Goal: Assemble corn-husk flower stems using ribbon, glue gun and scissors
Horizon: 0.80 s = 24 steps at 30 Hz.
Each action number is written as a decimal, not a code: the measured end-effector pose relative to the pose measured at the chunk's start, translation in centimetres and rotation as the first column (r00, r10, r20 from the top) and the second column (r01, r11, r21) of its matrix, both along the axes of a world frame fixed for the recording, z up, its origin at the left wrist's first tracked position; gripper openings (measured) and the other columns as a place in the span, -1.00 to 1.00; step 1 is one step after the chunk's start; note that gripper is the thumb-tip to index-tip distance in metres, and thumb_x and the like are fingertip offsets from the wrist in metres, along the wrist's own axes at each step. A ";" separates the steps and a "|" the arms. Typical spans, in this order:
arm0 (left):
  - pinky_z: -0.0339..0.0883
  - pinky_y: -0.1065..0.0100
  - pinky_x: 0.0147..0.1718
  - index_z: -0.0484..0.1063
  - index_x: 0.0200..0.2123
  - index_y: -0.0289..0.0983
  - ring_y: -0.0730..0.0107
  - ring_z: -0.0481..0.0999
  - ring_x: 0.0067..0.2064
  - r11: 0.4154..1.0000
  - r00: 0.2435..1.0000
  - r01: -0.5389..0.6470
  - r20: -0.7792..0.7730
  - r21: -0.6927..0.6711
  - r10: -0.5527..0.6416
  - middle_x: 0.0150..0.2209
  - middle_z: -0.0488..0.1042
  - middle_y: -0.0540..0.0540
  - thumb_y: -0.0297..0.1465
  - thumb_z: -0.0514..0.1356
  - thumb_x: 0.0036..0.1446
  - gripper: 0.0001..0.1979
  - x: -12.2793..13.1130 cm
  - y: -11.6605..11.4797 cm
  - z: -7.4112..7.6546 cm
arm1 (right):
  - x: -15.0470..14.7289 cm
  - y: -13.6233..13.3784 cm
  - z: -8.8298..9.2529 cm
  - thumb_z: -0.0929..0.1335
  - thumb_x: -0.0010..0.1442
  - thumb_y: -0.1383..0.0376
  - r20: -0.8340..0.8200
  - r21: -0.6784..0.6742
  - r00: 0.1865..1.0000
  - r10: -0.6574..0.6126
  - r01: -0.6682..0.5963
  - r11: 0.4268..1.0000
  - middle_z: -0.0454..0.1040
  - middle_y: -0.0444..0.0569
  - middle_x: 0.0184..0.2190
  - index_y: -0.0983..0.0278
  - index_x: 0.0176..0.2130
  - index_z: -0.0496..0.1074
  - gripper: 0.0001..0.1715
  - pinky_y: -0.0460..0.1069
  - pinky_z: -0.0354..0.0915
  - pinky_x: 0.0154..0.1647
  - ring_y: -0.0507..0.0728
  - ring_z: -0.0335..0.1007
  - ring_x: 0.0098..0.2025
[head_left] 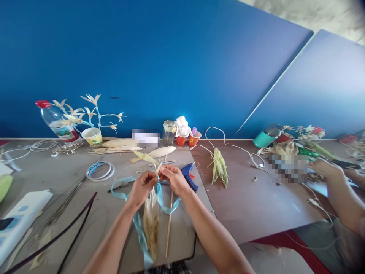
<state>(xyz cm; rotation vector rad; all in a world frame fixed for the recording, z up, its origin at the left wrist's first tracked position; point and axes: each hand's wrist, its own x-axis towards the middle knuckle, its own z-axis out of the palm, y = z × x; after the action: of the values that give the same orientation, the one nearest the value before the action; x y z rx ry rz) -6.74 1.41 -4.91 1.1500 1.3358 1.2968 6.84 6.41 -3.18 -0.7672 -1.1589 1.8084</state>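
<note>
My left hand (142, 188) and my right hand (174, 178) meet over the near table, fingers pinched at the base of a small pale corn husk flower (157, 168). Light blue ribbon (168, 209) runs from between the fingers, loops under both wrists and trails to the table's front edge. Exactly how the ribbon sits at the fingertips is hidden. Below my hands lies a dried corn husk (151, 220), with a thin wooden stick (169, 232) beside it. A blue glue gun (188, 177) rests just right of my right hand.
Ribbon rolls (100, 171), thin wires (68, 194) and a white power strip (24, 213) lie left. Behind stand a bottle (61, 123), a cup (91, 136) with husk flowers, a jar (170, 133) and red cups. A husk bundle (219, 167) and another person's hand (326, 167) are right.
</note>
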 end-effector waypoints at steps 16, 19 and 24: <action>0.27 0.37 -0.31 0.40 -0.40 -0.28 0.36 0.43 -0.35 0.989 0.992 0.122 -0.037 0.084 -0.119 -0.42 0.46 -0.03 -0.27 0.24 -0.03 -0.81 -0.2 0.0 -0.9 | -0.1 0.1 0.5 0.45 -0.17 0.28 -0.075 -0.262 0.997 0.011 -0.030 0.965 0.34 -0.19 -0.72 0.33 -0.60 0.31 -0.76 -0.13 0.05 -0.61 -0.09 0.11 -0.70; 0.28 0.35 -0.28 0.40 -0.40 -0.28 0.34 0.43 -0.33 0.986 0.989 0.135 -0.075 0.101 -0.128 -0.41 0.46 -0.05 -0.27 0.22 -0.01 -0.81 -0.2 0.1 -1.0 | 0.0 0.2 0.4 0.44 -0.15 0.31 -0.109 -0.372 0.993 0.044 -0.082 0.924 0.31 -0.20 -0.74 0.31 -0.60 0.28 -0.75 -0.13 0.06 -0.62 -0.09 0.07 -0.71; 0.26 0.38 -0.28 0.40 -0.43 -0.26 0.37 0.39 -0.35 0.980 0.979 0.127 -0.176 0.152 -0.100 -0.44 0.43 -0.02 -0.27 0.21 0.00 -0.83 -0.3 0.1 -0.8 | 0.4 0.6 0.1 0.40 -0.08 0.35 -0.158 -0.540 0.983 0.093 -0.165 0.825 0.26 -0.21 -0.74 0.32 -0.58 0.25 -0.78 -0.13 0.07 -0.62 -0.10 0.00 -0.71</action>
<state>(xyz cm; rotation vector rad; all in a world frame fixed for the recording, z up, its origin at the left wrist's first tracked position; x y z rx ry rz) -7.02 1.53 -5.74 1.4553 1.2812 1.2659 7.28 7.00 -3.05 -0.8950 -0.6071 2.3136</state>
